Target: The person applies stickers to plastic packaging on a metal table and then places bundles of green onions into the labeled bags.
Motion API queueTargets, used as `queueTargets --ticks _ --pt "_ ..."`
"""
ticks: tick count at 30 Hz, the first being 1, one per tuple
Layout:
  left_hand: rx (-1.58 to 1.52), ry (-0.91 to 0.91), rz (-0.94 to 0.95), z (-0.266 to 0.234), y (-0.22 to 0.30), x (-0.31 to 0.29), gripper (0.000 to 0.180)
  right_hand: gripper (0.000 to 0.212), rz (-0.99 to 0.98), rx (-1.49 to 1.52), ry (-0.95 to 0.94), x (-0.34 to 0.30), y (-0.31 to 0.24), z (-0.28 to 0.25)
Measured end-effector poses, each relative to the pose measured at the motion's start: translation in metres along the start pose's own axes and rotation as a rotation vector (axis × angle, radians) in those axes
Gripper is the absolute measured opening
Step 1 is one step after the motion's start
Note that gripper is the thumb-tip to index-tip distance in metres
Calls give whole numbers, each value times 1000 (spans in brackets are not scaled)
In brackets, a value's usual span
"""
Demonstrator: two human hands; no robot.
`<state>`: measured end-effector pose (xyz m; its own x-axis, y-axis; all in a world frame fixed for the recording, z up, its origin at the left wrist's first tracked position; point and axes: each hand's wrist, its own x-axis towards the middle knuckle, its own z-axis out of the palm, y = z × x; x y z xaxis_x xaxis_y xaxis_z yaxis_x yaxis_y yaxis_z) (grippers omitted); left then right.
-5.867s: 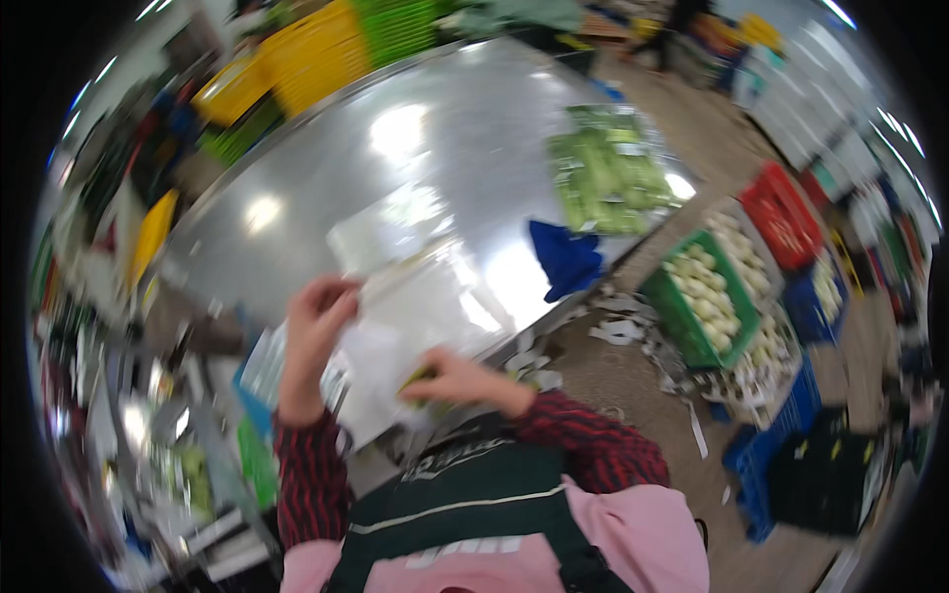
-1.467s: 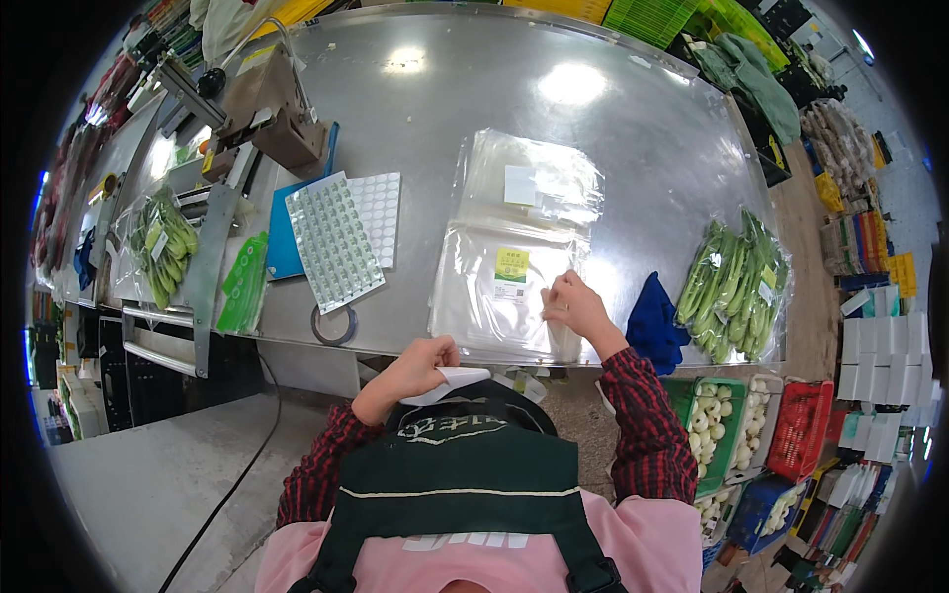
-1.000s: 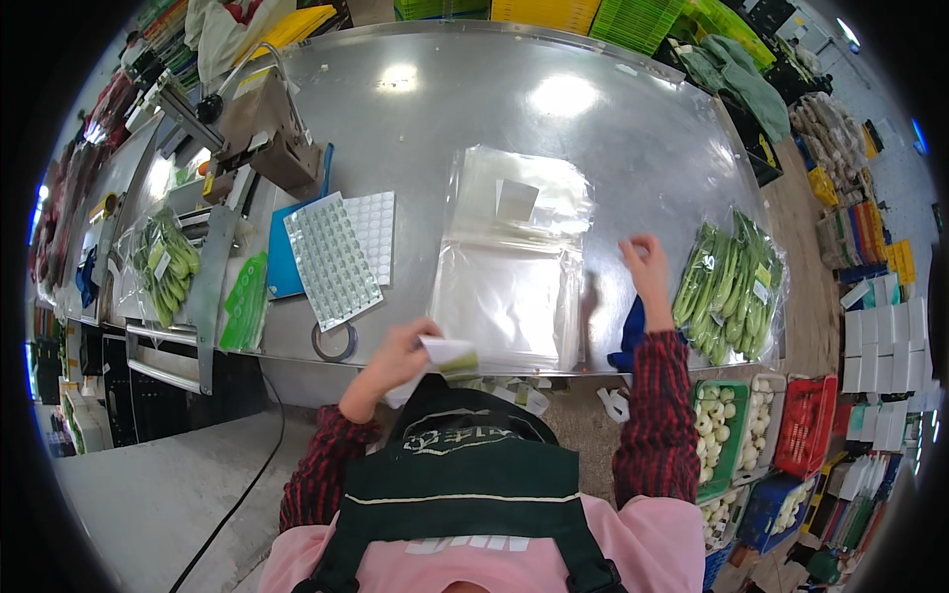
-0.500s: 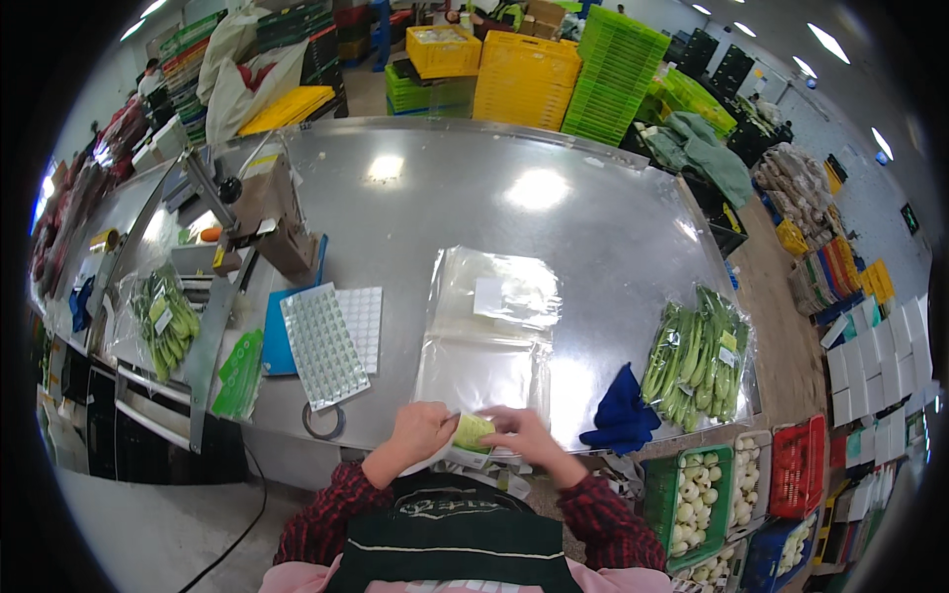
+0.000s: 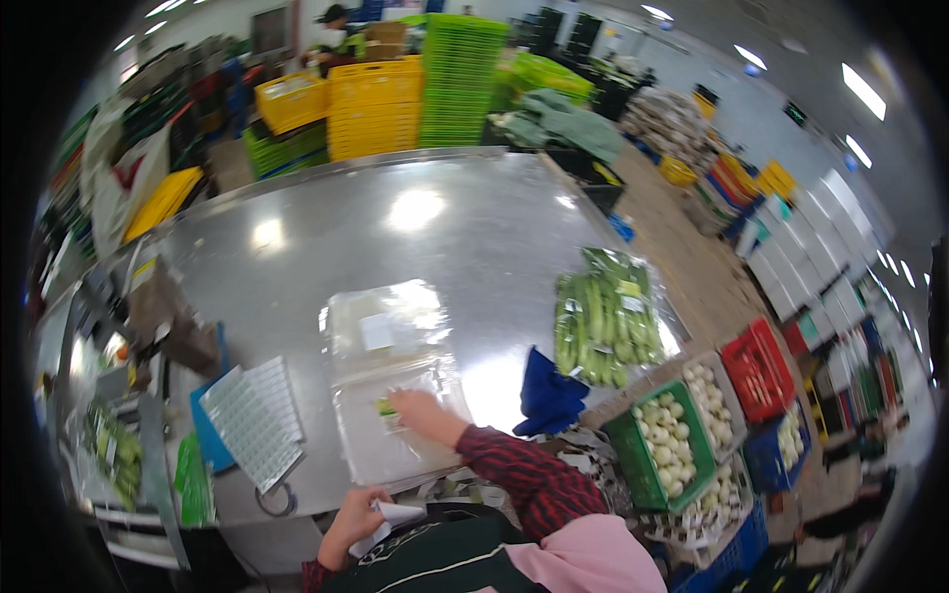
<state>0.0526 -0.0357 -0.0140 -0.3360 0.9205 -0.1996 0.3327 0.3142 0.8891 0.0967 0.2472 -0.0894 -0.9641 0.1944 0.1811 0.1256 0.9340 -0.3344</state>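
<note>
A pile of clear plastic bags (image 5: 371, 457) lies flat on the steel table before me, a white square showing on its far part. My right hand (image 5: 427, 415) reaches over it, fingertips on a small green-and-white label (image 5: 388, 415) against the near part of the top bag. Whether the label is stuck down, I cannot tell. Close to my body, below the table's front edge, my left hand (image 5: 360, 518) pinches a white piece of paper (image 5: 393, 516). Right of the bags lies a crumpled dark blue cloth (image 5: 550, 391).
Bagged green vegetables (image 5: 605, 316) lie at the table's right, with another bag (image 5: 114, 457) at the far left. Label sheets (image 5: 252, 425) and a tape roll (image 5: 278, 499) lie left of the bags. A green crate (image 5: 633, 450) of round white vegetables stands at the right.
My hands have parted: the right has carried the green label out over the bags, while the left stays near my body with white paper. The view has swung to the right.
</note>
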Motion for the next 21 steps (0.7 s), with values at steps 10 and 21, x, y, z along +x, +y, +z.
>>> queueTargets --ticks 10,21 --pt "-47 44 38 -6 18 -4 24 17 192 436 -28 -51 55 -23" --pt "30 288 27 -31 27 10 14 17 318 1094 714 28 30 -108"
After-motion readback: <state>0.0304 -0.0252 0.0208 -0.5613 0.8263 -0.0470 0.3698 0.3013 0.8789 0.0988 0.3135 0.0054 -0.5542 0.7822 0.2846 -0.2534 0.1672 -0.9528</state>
